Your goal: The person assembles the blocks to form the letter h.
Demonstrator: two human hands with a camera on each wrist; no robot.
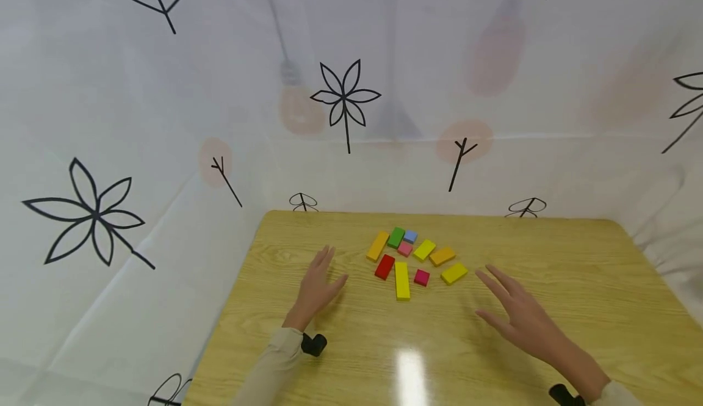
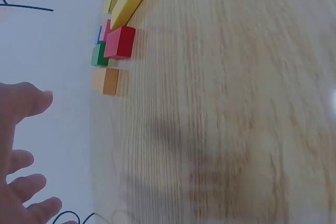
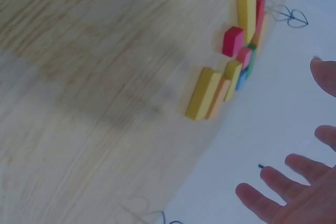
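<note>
A loose cluster of coloured wooden blocks lies flat on the table, between the two hands. On its left side are an orange block (image 1: pixel 378 246), a green block (image 1: pixel 396 237) and a red block (image 1: pixel 385 267). A long yellow block (image 1: pixel 403 281) points toward the person, beside a small magenta cube (image 1: pixel 421 278). My left hand (image 1: pixel 317 287), fingers extended, is left of the cluster, nearest the orange and red blocks. On the other side my right hand (image 1: pixel 519 314) spreads its fingers, nearest a yellow block (image 1: pixel 454 273). Both hands hold nothing.
At the cluster's back lie a small blue block (image 1: pixel 410 236) and a pink block (image 1: pixel 405 248); another yellow block (image 1: pixel 425 250) and an orange one (image 1: pixel 442 256) are to the right. A white patterned curtain (image 1: pixel 395 174) borders the wooden table (image 1: pixel 340 363) behind and at the sides.
</note>
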